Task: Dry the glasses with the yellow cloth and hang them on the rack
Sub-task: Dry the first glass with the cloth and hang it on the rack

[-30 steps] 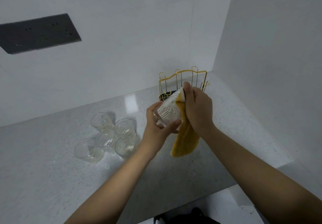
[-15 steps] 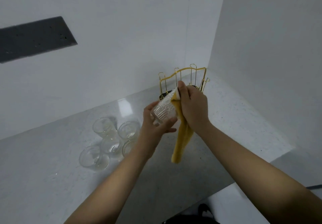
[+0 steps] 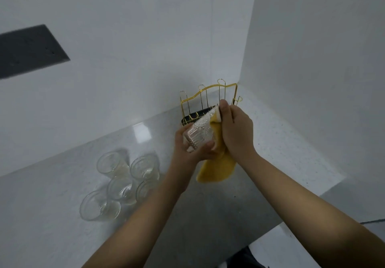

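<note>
- left hand (image 3: pixel 188 149) grip wraps the ribbed glass (image 3: pixel 200 131), tilted on its side so the mouth faces the cloth
- right hand (image 3: pixel 235 130) grip pinches the yellow cloth (image 3: pixel 216 169) at the glass rim to wipe it, the rest hangs down
- gold wire rack (image 3: pixel 208 101) just behind, nothing hung on it yet
- five glasses (image 3: pixel 125 184) wait grouped on the desk (image 3: pixel 270 153), left of the hands

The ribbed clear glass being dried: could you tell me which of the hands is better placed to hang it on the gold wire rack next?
Left, probably: the left hand already grips the ribbed clear glass, while the right hand holds the yellow cloth. The gold wire rack stands just behind.
</note>
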